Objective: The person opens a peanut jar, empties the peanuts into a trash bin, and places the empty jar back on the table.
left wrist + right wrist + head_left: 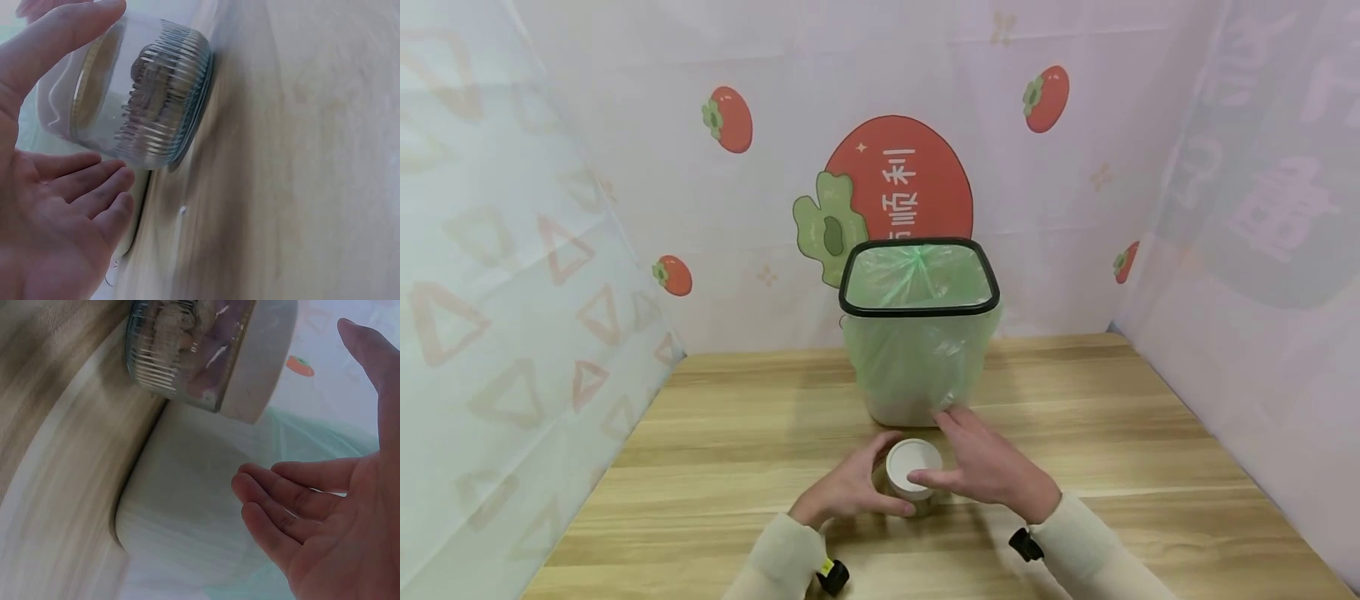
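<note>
A small glass jar (922, 506) with a white lid (916, 454) stands on the wooden table between the two hands. Through its ribbed glass, the left wrist view shows brownish pieces inside the jar (165, 94). My left hand (846, 487) curves loosely around the jar's left side, thumb in front and fingers behind, without gripping it. On the other side, my right hand (992, 467) is spread, its thumb overlapping the lid's edge in the head view. In the right wrist view, the fingers (275, 531) are apart from the jar (181, 356).
Just behind the jar stands a pale bin (917, 367) lined with a thin green plastic bag, held by a black rim (917, 312). Printed white cloth (760, 208) walls off the table's (722, 450) back and sides.
</note>
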The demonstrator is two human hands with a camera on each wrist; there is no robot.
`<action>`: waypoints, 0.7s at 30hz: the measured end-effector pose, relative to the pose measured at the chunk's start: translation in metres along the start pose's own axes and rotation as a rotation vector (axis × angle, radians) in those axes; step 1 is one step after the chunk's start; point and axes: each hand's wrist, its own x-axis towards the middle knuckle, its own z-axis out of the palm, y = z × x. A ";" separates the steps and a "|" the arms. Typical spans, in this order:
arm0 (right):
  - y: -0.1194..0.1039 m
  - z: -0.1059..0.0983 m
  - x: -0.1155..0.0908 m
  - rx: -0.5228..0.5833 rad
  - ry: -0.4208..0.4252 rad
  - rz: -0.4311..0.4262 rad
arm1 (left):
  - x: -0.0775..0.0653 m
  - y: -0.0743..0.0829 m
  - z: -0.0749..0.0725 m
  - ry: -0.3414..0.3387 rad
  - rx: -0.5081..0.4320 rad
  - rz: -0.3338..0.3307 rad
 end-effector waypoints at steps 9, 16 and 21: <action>-0.003 0.016 0.007 -0.031 -0.009 -0.015 | 0.006 -0.001 0.006 0.012 0.014 0.004; -0.009 0.023 0.009 -0.019 -0.020 -0.002 | 0.008 -0.003 0.009 0.004 -0.007 0.018; -0.011 0.029 0.011 -0.046 -0.004 -0.017 | 0.009 -0.004 0.012 -0.007 0.008 0.035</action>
